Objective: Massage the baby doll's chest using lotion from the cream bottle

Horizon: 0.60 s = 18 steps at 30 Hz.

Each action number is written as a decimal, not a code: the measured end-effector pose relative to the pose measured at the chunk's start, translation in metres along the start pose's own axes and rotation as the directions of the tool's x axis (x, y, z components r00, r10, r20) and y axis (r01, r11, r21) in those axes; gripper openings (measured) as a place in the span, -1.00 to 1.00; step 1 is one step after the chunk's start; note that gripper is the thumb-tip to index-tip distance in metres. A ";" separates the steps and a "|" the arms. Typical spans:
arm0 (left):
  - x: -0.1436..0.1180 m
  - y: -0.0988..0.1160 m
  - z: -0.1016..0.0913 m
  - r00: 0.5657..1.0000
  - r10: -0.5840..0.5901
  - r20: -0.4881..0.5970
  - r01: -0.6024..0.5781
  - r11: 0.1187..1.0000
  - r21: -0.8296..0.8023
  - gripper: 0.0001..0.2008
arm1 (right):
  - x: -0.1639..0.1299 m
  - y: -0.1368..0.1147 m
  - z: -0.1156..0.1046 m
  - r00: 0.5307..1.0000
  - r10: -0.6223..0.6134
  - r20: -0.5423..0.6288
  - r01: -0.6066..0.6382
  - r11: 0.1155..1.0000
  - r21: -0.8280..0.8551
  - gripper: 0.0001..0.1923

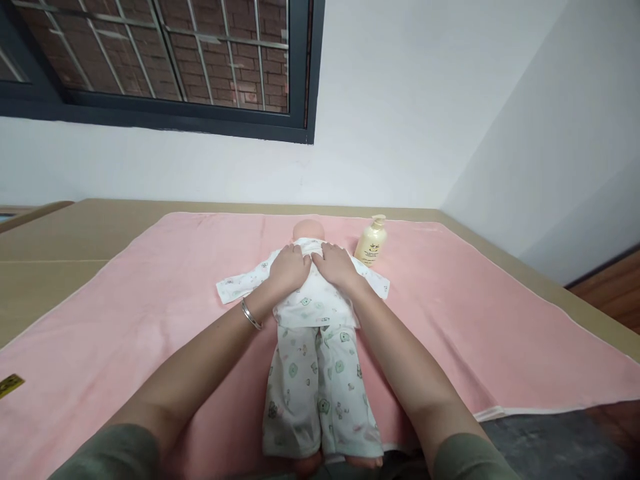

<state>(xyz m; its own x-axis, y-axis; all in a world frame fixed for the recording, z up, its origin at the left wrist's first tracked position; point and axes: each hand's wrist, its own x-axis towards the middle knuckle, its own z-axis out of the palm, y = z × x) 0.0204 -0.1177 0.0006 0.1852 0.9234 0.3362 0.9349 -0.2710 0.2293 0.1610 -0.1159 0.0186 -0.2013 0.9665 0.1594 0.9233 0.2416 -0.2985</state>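
A baby doll (317, 293) lies stretched out with its smooth bald head (309, 229) away from me and its feet toward me. It wears a white printed long-sleeved top (315, 312) and matching trousers (295, 380); the sleeves spread out to both sides. My left hand (290, 268) rests on the left of its upper body, palm down, fingers laid over the cloth. On the right side my right hand (334, 264) lies the same way, its thumb close to the left thumb. Neither hand grips anything that I can see.
A pale yellow pump bottle (371, 244) stands just beyond the doll's right sleeve. Under everything spreads a pink blanket (440, 307) on a tan surface (65, 233). A white wall (380, 160) and a dark-framed barred window (200, 120) are behind. A yellow-black label (10, 385) is at far left.
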 end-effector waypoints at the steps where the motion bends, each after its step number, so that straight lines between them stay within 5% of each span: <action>1: 0.004 -0.004 0.000 1.000 -0.005 0.015 0.006 0.999 -0.035 -0.59 | -0.004 -0.008 -0.001 1.000 0.019 0.003 -0.019 0.999 -0.039 -0.53; 6: 0.011 -0.017 0.000 0.999 0.035 0.038 -0.029 0.989 -0.144 -0.61 | -0.014 -0.028 -0.004 1.000 0.014 0.001 -0.014 0.993 -0.116 -0.55; 13: -0.005 0.008 0.000 0.998 0.042 -0.046 -0.041 0.999 0.026 -0.61 | 0.010 0.013 -0.001 0.998 0.031 0.047 -0.035 0.994 0.100 -0.49; 18: 0.000 0.002 -0.001 1.000 0.002 -0.026 -0.003 0.997 -0.074 -0.63 | 0.007 0.007 0.003 0.999 0.046 0.015 -0.046 0.999 0.023 -0.45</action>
<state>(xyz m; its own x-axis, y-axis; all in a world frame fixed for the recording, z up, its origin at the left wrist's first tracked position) 0.0220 -0.1183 0.0023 0.1786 0.9155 0.3604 0.9091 -0.2936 0.2954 0.1650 -0.1074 0.0147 -0.1637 0.9777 0.1318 0.9239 0.1987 -0.3271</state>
